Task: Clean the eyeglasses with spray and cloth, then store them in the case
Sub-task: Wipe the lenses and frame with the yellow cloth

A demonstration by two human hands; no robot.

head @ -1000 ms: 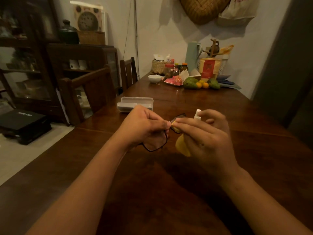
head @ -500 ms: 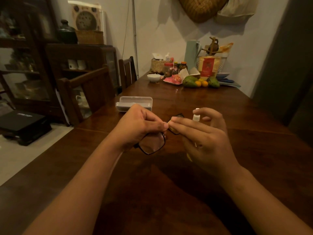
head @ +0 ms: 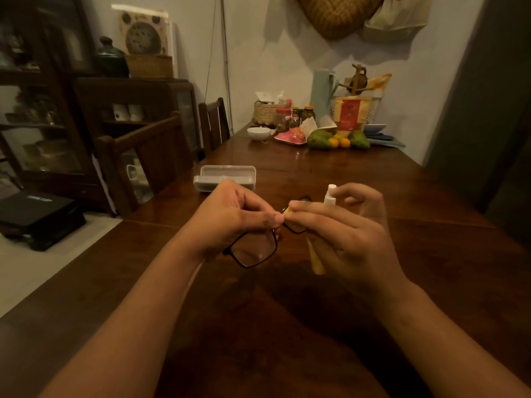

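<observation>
Black-framed eyeglasses (head: 254, 251) hang above the wooden table (head: 287, 326), held by my left hand (head: 232, 222) near the bridge. My right hand (head: 347, 234) pinches a yellow cloth (head: 314, 258) around the other lens, so that lens is mostly hidden. A small white spray bottle (head: 330, 194) stands just behind my right hand's fingers. The open grey glasses case (head: 225, 177) lies on the table beyond my left hand.
Fruit (head: 336, 140), jars, a white bowl (head: 258, 133) and a basket crowd the table's far end by the wall. Wooden chairs (head: 149, 156) stand along the left side, with a dark cabinet behind them.
The yellow cloth has been folded tighter under my right hand's fingers and shows less. The glasses have tilted so the left lens hangs lower. Both hands stay in place.
</observation>
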